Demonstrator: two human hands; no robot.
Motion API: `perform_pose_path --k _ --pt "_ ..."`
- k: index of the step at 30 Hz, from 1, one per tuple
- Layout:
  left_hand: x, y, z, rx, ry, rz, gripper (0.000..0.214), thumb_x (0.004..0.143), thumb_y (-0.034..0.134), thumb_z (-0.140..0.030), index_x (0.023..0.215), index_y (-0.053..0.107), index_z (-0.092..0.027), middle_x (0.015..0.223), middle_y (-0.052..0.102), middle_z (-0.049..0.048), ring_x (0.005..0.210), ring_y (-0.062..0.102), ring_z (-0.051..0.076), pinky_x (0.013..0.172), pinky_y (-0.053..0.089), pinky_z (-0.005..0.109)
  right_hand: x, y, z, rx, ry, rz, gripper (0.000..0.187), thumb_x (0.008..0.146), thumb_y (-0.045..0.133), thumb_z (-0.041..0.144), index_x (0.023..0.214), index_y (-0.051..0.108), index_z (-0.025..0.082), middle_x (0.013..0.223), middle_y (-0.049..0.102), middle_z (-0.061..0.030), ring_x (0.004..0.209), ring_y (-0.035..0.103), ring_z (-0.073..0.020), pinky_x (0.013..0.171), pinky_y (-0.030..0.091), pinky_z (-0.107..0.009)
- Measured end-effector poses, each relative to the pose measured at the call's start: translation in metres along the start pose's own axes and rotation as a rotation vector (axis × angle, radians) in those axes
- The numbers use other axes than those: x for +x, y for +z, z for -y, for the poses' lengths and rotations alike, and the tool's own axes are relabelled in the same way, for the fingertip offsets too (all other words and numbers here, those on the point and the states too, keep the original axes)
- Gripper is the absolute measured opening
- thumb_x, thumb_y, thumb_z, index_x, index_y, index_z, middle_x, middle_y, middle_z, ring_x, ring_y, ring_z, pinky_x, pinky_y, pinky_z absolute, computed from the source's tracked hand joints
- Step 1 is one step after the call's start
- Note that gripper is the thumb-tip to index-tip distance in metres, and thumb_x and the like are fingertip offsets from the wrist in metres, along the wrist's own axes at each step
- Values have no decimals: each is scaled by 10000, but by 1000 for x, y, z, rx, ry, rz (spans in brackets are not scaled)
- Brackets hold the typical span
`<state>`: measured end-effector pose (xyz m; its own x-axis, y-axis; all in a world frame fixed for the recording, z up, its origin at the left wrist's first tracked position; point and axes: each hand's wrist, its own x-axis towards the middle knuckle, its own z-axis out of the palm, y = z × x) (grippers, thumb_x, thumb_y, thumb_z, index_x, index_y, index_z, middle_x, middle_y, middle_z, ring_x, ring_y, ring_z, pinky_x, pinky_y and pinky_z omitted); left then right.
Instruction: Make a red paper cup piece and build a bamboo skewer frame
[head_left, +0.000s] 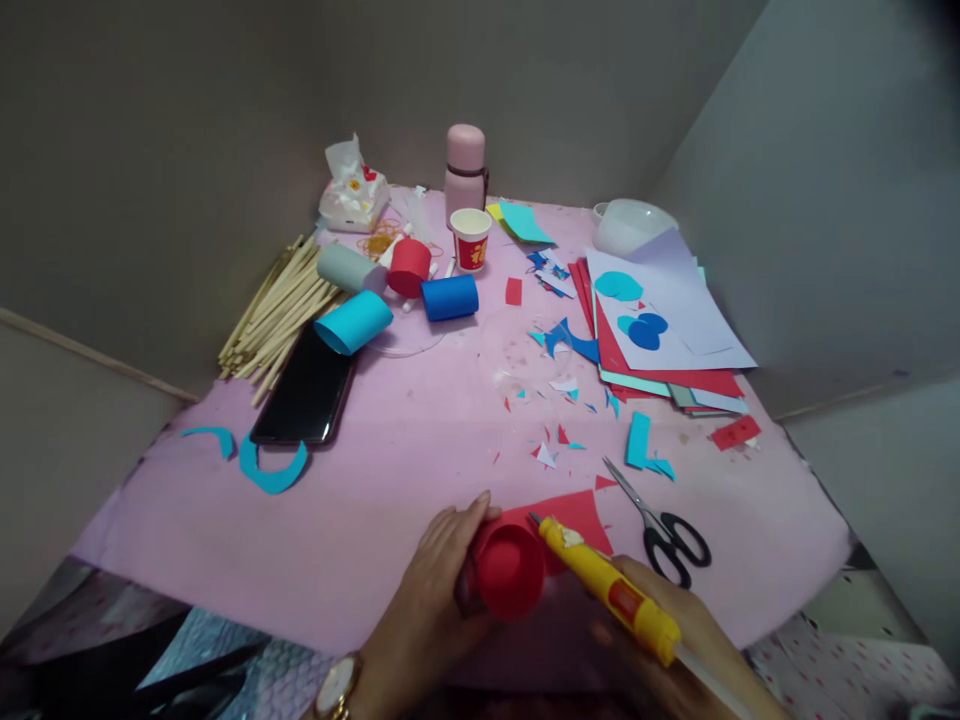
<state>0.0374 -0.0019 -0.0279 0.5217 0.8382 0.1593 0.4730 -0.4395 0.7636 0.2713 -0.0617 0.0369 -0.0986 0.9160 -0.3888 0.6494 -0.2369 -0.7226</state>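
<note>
My left hand [439,580] is wrapped round a red paper cup-shaped roll [510,570] near the front edge of the pink cloth [390,470], its open end turned toward me. My right hand [675,640] grips a yellow glue gun [607,590] whose tip sits at the roll's upper right rim. A red paper triangle [574,515] lies just behind the roll. Black-handled scissors [664,530] lie to the right, close to my right hand.
Paper rolls in cyan [354,322], blue [450,297], red [409,267] and grey [349,268] lie at the back left beside a phone [306,392] and wooden sticks [281,310]. A paper cup [470,238], pink flask [465,170], tissue pack [352,195] and stacked coloured sheets [660,330] stand behind; scraps are scattered about.
</note>
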Motion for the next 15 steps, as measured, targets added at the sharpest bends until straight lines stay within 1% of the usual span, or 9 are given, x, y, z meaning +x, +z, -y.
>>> perform_pose_path --k 3,6,9,15 --pt "1 -1 0 16 -33 23 790 776 622 -207 1404 158 -329 1341 514 105 1212 508 288 982 434 560 0 0 3 42 9 -25 234 820 534 399 970 602 233 851 697 -31 732 652 -203 633 490 -270" --pt "1 -2 1 29 -53 33 734 786 600 -206 1388 198 -328 1354 512 92 1218 506 287 988 428 564 1 0 7 71 37 -45 208 793 552 374 932 602 228 809 686 -16 690 635 -184 587 466 -252" --pt "1 -3 1 46 -63 28 742 804 577 -208 1409 167 -335 1322 549 67 1198 527 274 992 428 557 2 -1 10 91 69 -36 196 778 563 368 901 599 219 773 677 -11 648 620 -175 551 447 -248" --pt "1 -4 1 90 -66 23 802 799 586 -216 1442 124 -342 1324 557 57 1170 555 268 974 459 517 -2 -3 16 159 117 -80 186 776 578 355 899 626 223 777 689 -11 663 630 -179 567 466 -245"
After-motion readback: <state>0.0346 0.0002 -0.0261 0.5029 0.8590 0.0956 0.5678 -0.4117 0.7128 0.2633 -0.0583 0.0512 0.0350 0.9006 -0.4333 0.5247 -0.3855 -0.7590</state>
